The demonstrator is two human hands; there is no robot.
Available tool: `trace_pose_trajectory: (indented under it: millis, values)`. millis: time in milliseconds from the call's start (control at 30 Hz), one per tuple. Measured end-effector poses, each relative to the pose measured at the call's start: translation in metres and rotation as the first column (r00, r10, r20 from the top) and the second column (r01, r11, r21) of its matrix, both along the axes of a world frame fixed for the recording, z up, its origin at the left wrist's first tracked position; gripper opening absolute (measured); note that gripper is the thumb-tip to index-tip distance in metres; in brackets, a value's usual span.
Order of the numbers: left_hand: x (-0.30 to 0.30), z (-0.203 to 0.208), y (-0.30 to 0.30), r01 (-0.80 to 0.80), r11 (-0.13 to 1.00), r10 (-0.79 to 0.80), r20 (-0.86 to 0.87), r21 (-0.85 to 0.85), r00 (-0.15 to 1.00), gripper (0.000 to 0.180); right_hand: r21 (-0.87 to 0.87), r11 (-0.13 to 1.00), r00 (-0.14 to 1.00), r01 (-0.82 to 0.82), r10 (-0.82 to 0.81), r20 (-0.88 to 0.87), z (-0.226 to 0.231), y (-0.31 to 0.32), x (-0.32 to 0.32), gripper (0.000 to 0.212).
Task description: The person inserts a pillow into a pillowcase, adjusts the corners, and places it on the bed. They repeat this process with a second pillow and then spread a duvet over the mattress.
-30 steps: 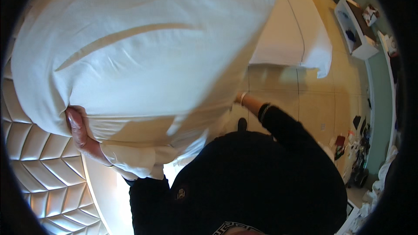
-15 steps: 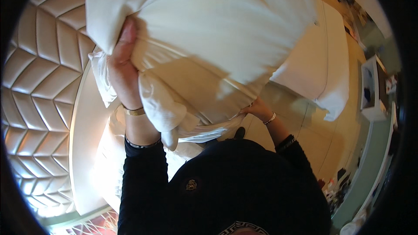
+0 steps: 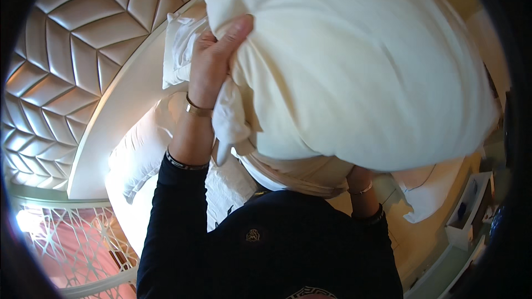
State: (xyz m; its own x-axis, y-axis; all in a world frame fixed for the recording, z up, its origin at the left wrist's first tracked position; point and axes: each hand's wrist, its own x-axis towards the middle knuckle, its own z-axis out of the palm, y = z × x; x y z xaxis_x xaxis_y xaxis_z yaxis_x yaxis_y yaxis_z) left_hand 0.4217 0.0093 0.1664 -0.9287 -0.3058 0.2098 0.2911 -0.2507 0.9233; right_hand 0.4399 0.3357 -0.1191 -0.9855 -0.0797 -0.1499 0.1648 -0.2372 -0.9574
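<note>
1. I see a plump white fabric pillow (image 3: 343,72) held up before the torso, blocking my view behind it.
2. The left hand (image 3: 213,66) clamps its left edge; the right hand (image 3: 360,177) is at its lower edge, fingers hidden, so I can't tell its grip.
3. Leftward stands a beige padded chevron headboard (image 3: 83,50); rightward, a white open-fronted cabinet (image 3: 468,210).

Left fingers (image 3: 236,31) grip white pillow (image 3: 343,72); padded headboard (image 3: 77,50) at left.

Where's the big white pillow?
Head view, upper centre to right: the pillow is gripped at its left edge by the left hand; the right hand is partly hidden at its lower edge.
</note>
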Motion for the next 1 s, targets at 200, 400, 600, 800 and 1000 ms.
trace_pose_trajectory:
  millis: [200,400,600,800,1000]
  values:
    - [0.013,-0.086,-0.118,-0.100,0.986,0.109,0.056,-0.132,0.993,0.058,-0.588,0.804,0.987,-0.090,0.152,0.057,0.163,-0.072,-0.017,0.038]
    - [0.074,-0.277,-0.144,0.148,0.976,-0.049,0.498,-0.162,0.866,0.082,-0.435,0.898,0.997,-0.069,0.041,-0.073,0.250,-0.166,-0.044,0.038]
    - [0.082,-0.292,-0.150,0.173,0.939,-0.299,0.454,0.298,0.839,0.062,0.017,0.995,0.564,0.093,-0.039,-0.825,0.257,-0.236,-0.069,0.049]
    - [0.114,-0.317,-0.215,0.042,0.961,-0.164,0.443,0.274,0.881,0.055,-0.050,0.999,0.662,0.008,-0.043,-0.748,0.275,-0.302,-0.094,0.048]
    - [0.142,-0.323,-0.240,0.100,0.966,-0.197,0.426,0.240,0.883,0.056,-0.091,0.994,0.672,-0.059,-0.028,-0.740,0.292,-0.341,-0.132,0.049]
